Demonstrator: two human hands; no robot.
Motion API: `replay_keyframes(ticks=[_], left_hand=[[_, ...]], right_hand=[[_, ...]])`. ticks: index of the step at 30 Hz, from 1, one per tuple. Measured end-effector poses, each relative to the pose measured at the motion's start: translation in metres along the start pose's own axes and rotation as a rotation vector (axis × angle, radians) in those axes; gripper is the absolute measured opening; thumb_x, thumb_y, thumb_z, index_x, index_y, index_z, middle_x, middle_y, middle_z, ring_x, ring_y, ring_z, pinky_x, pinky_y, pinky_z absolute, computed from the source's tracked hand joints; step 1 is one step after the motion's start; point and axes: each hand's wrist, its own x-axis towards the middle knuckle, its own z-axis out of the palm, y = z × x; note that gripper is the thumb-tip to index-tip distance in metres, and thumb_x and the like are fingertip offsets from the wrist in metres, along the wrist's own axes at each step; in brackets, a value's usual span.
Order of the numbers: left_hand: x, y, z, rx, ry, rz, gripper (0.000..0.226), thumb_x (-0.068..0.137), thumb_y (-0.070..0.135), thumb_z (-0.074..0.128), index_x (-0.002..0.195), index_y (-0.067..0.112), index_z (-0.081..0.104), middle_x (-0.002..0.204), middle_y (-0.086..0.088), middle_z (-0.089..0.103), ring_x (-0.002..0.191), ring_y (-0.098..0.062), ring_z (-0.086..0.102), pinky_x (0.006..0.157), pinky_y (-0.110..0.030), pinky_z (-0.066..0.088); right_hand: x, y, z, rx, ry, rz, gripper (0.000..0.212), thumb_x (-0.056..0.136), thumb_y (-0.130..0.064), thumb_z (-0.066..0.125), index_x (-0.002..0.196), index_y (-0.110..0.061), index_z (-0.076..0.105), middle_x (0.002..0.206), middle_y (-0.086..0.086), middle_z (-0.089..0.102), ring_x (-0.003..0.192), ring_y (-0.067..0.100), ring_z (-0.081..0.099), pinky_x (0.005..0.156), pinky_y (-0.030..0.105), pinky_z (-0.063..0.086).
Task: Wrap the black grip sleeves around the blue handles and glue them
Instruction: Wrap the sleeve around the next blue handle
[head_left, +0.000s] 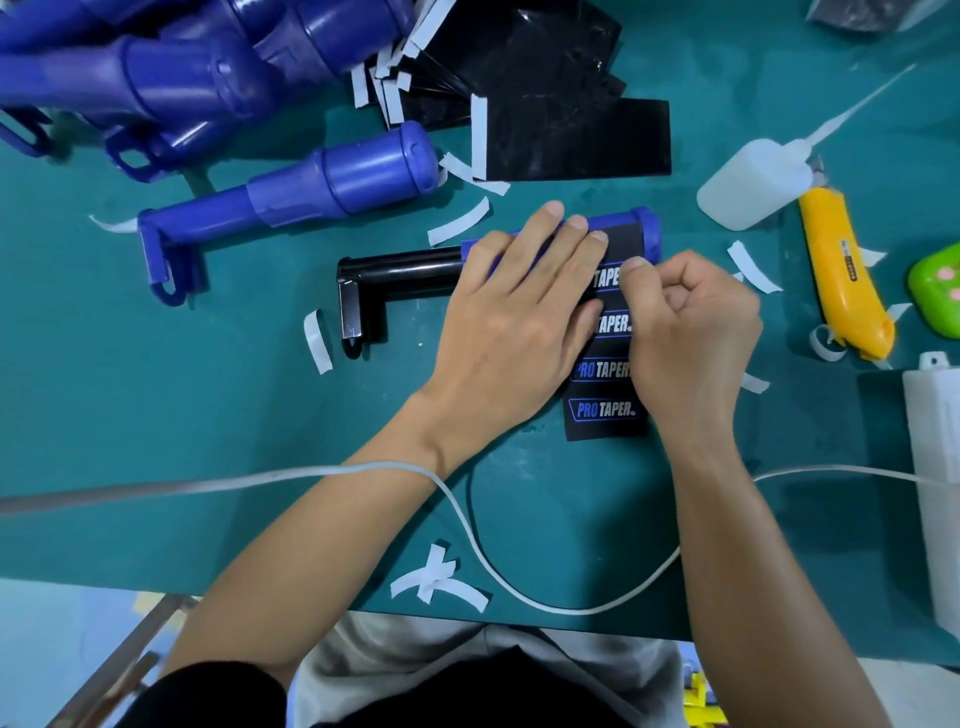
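The left hand (519, 312) has its fingers (571, 249) straight and close together, pressing flat across the blue handle (648, 228) and the top of the black sleeve (605, 410). Just beside them the right hand (693, 332) is curled tight, its thumb pinching the sleeve's right edge by the printed lettering. The sleeve trails from the handle toward the person over the green table (208, 441). A glue bottle (753, 182) and yellow knife (841, 270) lie off to the right

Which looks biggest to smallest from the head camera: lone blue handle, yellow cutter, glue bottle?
Largest: lone blue handle.
Then: yellow cutter and glue bottle look about alike, so I won't rank them.
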Motion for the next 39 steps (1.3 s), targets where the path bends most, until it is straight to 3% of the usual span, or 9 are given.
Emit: replay_keyframes(ticks=[7,11,14,23,27,29,32,34,39], left_hand=[[0.000,0.000,-0.001,-0.005,0.000,-0.002,0.036,0.104,0.024,0.062,0.130,0.001,0.071,0.137,-0.013,0.068,0.136,-0.033,0.059,0.106,-0.042,0.041],[0.000,-0.001,-0.002,-0.025,-0.016,-0.004,0.037,0.104,0.024,0.061,0.132,0.002,0.070,0.139,-0.013,0.067,0.138,-0.033,0.057,0.109,-0.043,0.040],[0.001,0.000,-0.002,-0.051,-0.015,-0.012,0.036,0.102,0.022,0.061,0.131,0.002,0.070,0.138,-0.013,0.067,0.138,-0.034,0.056,0.109,-0.043,0.039],[-0.001,0.001,-0.001,-0.132,0.023,-0.053,0.031,0.100,0.016,0.063,0.127,0.005,0.073,0.136,-0.009,0.070,0.140,-0.035,0.055,0.109,-0.040,0.038],[0.005,-0.018,-0.006,-0.207,-0.043,-0.196,0.055,0.097,0.027,0.066,0.149,0.011,0.057,0.165,-0.016,0.038,0.157,-0.035,0.022,0.122,-0.025,0.014],[0.009,-0.024,-0.005,-0.260,-0.082,-0.291,0.053,0.101,0.031,0.062,0.151,0.015,0.054,0.167,-0.013,0.036,0.158,-0.030,0.023,0.124,-0.027,0.013],[0.011,-0.020,0.001,-0.303,-0.045,-0.424,0.035,0.103,0.033,0.058,0.133,0.021,0.071,0.134,0.004,0.070,0.126,-0.010,0.059,0.108,-0.028,0.028],[0.013,-0.014,0.003,-0.336,-0.003,-0.500,0.025,0.101,0.033,0.062,0.120,0.026,0.077,0.114,0.014,0.076,0.104,-0.001,0.063,0.098,-0.026,0.029],[0.009,-0.004,0.002,-0.424,0.039,-0.601,0.018,0.098,0.028,0.067,0.108,0.030,0.081,0.104,0.017,0.078,0.093,0.006,0.060,0.100,-0.020,0.026]], right_hand=[[-0.005,-0.017,-0.006,-0.223,0.252,-0.237,0.023,0.097,-0.037,0.063,0.102,-0.015,0.064,0.085,-0.009,0.062,0.077,0.008,0.056,0.074,0.024,0.042],[0.018,-0.024,-0.001,-0.048,0.060,-0.227,0.029,0.102,-0.026,0.060,0.126,-0.010,0.066,0.120,-0.006,0.068,0.110,0.008,0.064,0.100,0.028,0.052],[0.032,-0.020,0.003,0.034,-0.061,-0.107,0.032,0.102,-0.021,0.061,0.130,-0.008,0.066,0.118,-0.002,0.070,0.114,0.008,0.067,0.104,0.034,0.053],[0.028,-0.007,0.011,0.045,-0.024,-0.200,0.029,0.100,-0.020,0.055,0.123,-0.013,0.071,0.107,-0.008,0.074,0.106,0.004,0.070,0.095,0.029,0.056],[0.028,-0.005,0.012,0.067,-0.032,-0.198,0.029,0.099,-0.024,0.057,0.122,-0.015,0.072,0.105,-0.011,0.074,0.103,0.004,0.070,0.094,0.027,0.056],[0.029,-0.003,0.013,0.082,-0.032,-0.190,0.027,0.101,-0.024,0.058,0.121,-0.014,0.072,0.102,-0.014,0.073,0.100,0.002,0.070,0.090,0.022,0.055],[0.031,-0.001,0.013,0.103,-0.032,-0.176,0.025,0.102,-0.025,0.058,0.119,-0.013,0.072,0.098,-0.015,0.072,0.094,0.000,0.069,0.084,0.016,0.051],[0.031,0.000,0.013,0.120,-0.027,-0.186,0.026,0.104,-0.026,0.054,0.116,-0.011,0.072,0.096,-0.012,0.073,0.090,0.003,0.068,0.081,0.021,0.052],[0.023,-0.001,0.016,0.123,-0.068,-0.169,0.022,0.099,-0.034,0.060,0.110,-0.019,0.073,0.095,-0.018,0.072,0.093,0.002,0.069,0.087,0.023,0.052]])
